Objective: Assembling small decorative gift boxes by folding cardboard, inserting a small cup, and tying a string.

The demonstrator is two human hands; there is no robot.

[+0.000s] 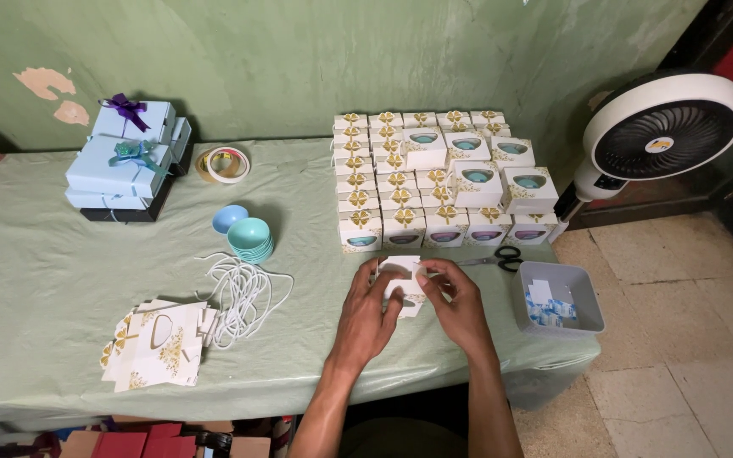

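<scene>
My left hand [368,307] and my right hand [461,304] both grip a small white cardboard box [404,280] with gold print, held just above the green tablecloth [36,280] near the table's front edge. The fingers of both hands fold around its sides; part of the box is hidden by them. Behind it stands a stack of finished white gift boxes [434,182] with gold bows and oval windows. A pile of flat, unfolded box blanks [159,343] lies to the left.
Black scissors [502,257] lie right of my hands, beside a grey tray [585,293] of small packets. White cord [243,293], stacked teal bowls [250,239], tape rolls [223,164] and light blue gift boxes [125,161] sit left. A fan [663,136] stands at right.
</scene>
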